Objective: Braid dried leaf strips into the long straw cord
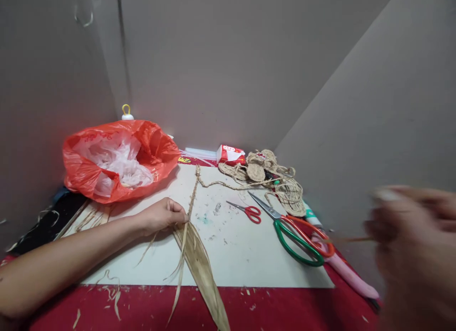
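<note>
At the lower end of a thin twisted cord (193, 198), my left hand (171, 214) pinches the cord just above a broad dried leaf (201, 262). Loose narrow strips hang beside the leaf, which runs down past the board's front edge. My right hand (416, 241) is raised at the far right, blurred, with its fingers closed; a thin tan strand (352, 239) extends left from it. Small red scissors (252, 213) and large scissors with green and orange handles (299, 241) lie between the hands.
A red plastic bag (121, 160) stands at the back left. Coiled braided rope (288, 194) and a red tissue pack (231, 155) lie at the back of the white board (235, 264). A pink-handled tool (352, 276) is at the right. Scraps litter the red cloth (142, 312).
</note>
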`<move>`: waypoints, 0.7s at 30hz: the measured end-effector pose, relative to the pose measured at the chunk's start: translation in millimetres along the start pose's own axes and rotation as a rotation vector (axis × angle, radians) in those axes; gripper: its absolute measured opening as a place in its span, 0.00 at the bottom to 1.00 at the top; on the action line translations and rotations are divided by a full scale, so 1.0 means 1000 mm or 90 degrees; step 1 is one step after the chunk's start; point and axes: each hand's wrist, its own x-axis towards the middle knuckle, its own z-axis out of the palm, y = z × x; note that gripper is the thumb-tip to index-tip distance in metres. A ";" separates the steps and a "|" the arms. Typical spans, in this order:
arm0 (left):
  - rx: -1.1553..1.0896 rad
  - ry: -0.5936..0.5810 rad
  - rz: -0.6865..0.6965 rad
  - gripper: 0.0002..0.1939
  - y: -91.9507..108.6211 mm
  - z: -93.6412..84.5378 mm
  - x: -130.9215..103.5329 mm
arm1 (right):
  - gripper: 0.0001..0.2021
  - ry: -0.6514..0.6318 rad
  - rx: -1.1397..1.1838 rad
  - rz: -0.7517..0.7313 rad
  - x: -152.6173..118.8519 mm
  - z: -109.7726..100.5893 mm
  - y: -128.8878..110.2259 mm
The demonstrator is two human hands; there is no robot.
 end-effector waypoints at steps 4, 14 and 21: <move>-0.037 0.017 0.060 0.15 0.002 0.001 -0.002 | 0.10 -0.572 -0.002 0.132 -0.077 0.054 -0.001; -0.089 0.059 0.132 0.12 0.004 0.004 -0.003 | 0.17 -0.463 -0.021 0.090 -0.085 0.065 0.019; -0.088 0.019 0.093 0.14 0.006 0.007 -0.005 | 0.14 -0.668 0.053 0.077 -0.112 0.082 -0.007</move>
